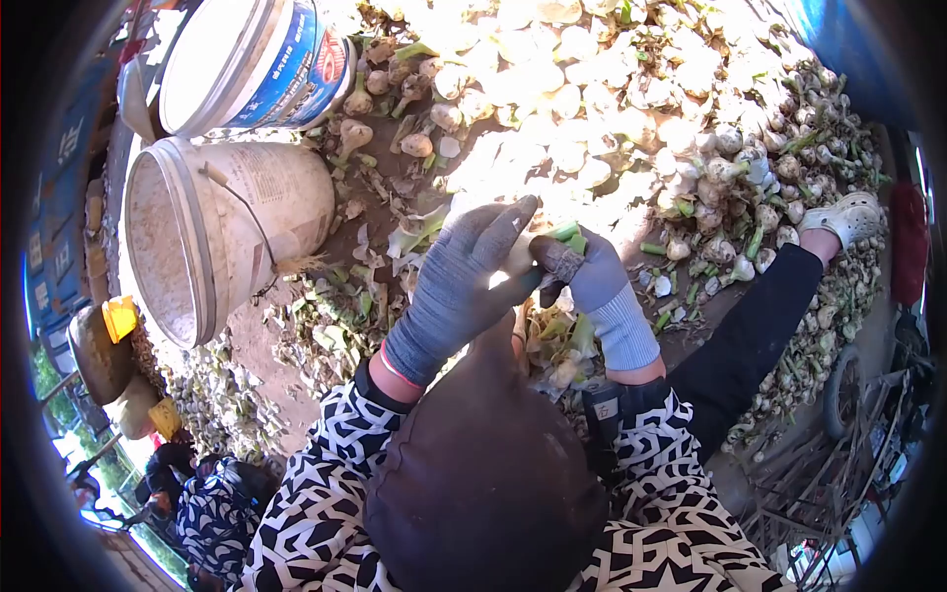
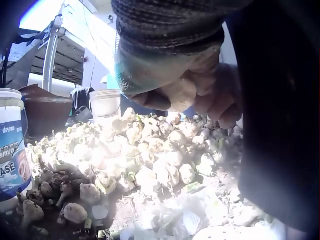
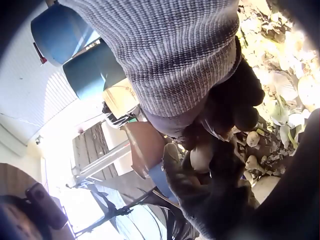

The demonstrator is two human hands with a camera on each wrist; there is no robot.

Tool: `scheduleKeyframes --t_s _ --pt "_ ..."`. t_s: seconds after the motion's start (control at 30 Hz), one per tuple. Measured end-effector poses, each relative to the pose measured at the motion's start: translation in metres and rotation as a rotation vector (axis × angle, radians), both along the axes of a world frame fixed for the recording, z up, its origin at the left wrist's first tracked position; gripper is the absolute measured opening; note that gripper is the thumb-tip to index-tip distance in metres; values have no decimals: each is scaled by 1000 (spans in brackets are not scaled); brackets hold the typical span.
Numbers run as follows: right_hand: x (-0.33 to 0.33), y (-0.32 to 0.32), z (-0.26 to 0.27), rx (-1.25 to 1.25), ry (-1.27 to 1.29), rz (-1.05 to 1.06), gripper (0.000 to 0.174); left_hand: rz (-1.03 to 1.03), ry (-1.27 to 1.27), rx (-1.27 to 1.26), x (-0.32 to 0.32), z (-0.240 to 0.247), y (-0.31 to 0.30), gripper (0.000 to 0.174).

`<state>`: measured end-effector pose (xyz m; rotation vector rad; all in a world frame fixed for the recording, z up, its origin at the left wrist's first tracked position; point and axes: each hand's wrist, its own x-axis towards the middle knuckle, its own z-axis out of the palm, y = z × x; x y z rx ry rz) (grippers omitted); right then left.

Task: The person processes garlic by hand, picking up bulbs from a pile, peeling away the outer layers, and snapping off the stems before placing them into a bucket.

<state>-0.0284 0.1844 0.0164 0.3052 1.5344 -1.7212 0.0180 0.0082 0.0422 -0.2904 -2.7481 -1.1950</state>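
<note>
In the head view both hands meet over the lap, in grey gloves with dark palms and fingers. My left hand (image 1: 459,281) holds a pale garlic bulb (image 1: 518,259) with its fingers curled round the side. From the right, my right hand (image 1: 590,271) pinches the same bulb near its cut green stem (image 1: 564,232). The right wrist view shows the bulb (image 3: 201,158) between the dark fingers of both gloves. Seen from the left wrist, part of the bulb (image 2: 184,95) shows below the fingers. Gloves hide most of it.
A wide heap of garlic bulbs (image 1: 725,187) spreads ahead and right. Two buckets lie tipped at the left, a white one (image 1: 281,187) and a blue-labelled one (image 1: 296,69). Loose peel and leaves (image 1: 345,316) cover the ground nearby. One outstretched leg (image 1: 755,340) borders the heap.
</note>
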Motion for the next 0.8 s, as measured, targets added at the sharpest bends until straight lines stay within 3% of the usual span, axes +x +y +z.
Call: scheduleKeyframes --t_s 0.1,0.17,0.23,0.3,0.33,0.43,0.57,0.63,0.7,0.73,0.77,0.8 --pt "6 8 -11 -157 88 -2 19 23 -90 169 5 -5 -6 70" --pt "4 16 -11 -373 -106 34 17 50 -722 1322 13 -11 -11 71" --pt "6 19 -16 -448 -143 42 14 -14 -830 1380 18 -18 -14 66" --pt "8 19 -18 -712 -302 50 11 105 -960 1690 25 -19 -14 59" --pt "10 21 -21 -796 -409 17 11 133 -962 1491 26 -21 -16 50" --pt "19 16 -30 -687 -280 -157 13 141 -949 1380 23 -12 -20 46" --pt "18 16 -39 -765 -320 4 14 165 -798 1259 25 -20 -15 40" --pt "21 19 -39 -834 -344 -17 16 197 -833 1308 23 -25 -14 37" --pt "20 31 -42 -1032 -349 -292 17 245 -734 1503 21 -15 -12 37" --pt "13 37 -55 -1342 -263 -182 16 265 -733 1611 19 -6 -11 39" --pt "15 52 -67 -1248 -282 -254 20 264 -741 1609 20 -7 -12 39" --pt "18 70 -76 -846 -190 -194 26 224 -742 1589 22 -9 -14 38"
